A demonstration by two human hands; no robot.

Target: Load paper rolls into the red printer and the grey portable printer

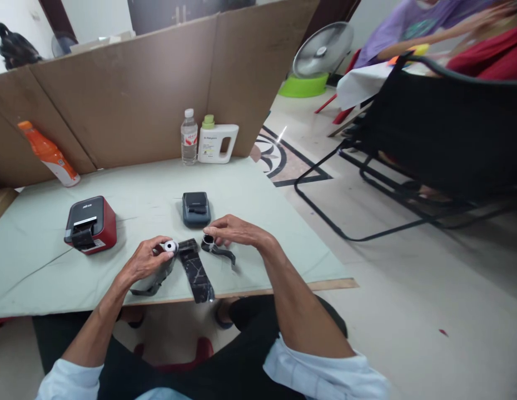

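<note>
Two hands work at the table edge, the left hand pinching a small white roll above a dark strip, the right hand closed on a second roll nearby, both within easy reach

Pale blue sleeves are rolled above the elbows, leaving both forearms bare down to the left hand and right hand. Black trousers cover the lap at 6 o'clock.
</note>
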